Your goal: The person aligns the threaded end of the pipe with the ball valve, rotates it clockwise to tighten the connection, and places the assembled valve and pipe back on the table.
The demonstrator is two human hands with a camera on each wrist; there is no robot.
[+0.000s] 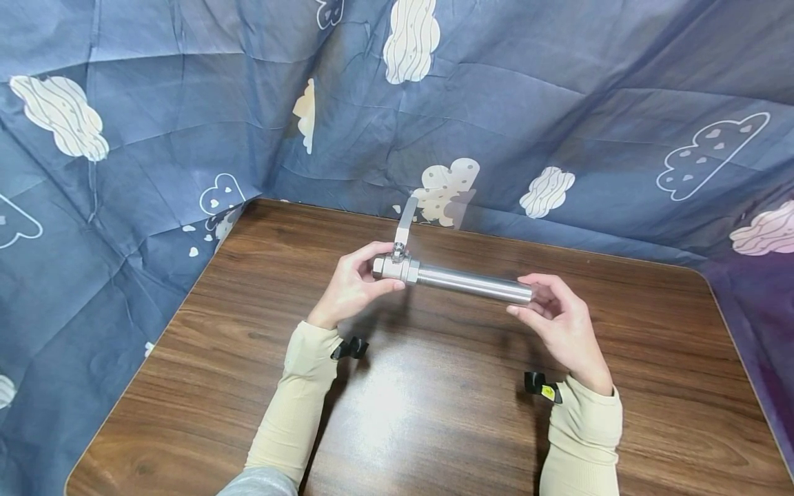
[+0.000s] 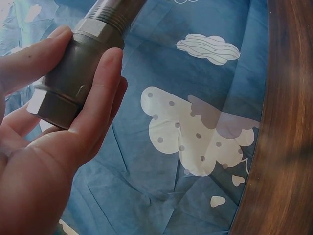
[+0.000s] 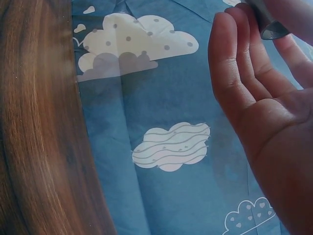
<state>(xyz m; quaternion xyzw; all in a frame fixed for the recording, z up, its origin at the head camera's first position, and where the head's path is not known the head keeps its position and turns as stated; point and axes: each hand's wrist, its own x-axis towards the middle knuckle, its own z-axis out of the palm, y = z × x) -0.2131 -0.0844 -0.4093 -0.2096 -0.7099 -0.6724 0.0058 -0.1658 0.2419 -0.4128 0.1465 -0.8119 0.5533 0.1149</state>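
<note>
A silver ball valve [image 1: 397,269] with a long lever handle [image 1: 406,220] is held above the table by my left hand [image 1: 355,284]. Its thumb and fingers grip the valve body, as the left wrist view also shows with the valve's hex end [image 2: 54,105]. From the valve's right side runs a shiny metal pipe [image 1: 474,284], its threaded end seated in the hex collar. My right hand [image 1: 561,324] pinches the far end of this pipe between thumb and fingers. The pipe's open end [image 3: 275,30] shows between those fingers in the right wrist view.
Beneath both hands lies a brown wood-grain table [image 1: 446,413]. A blue cloth [image 1: 347,138] with cloud prints hangs behind it and along its left side. Black wrist mounts [image 1: 352,348] sit on both beige sleeves [image 1: 291,406].
</note>
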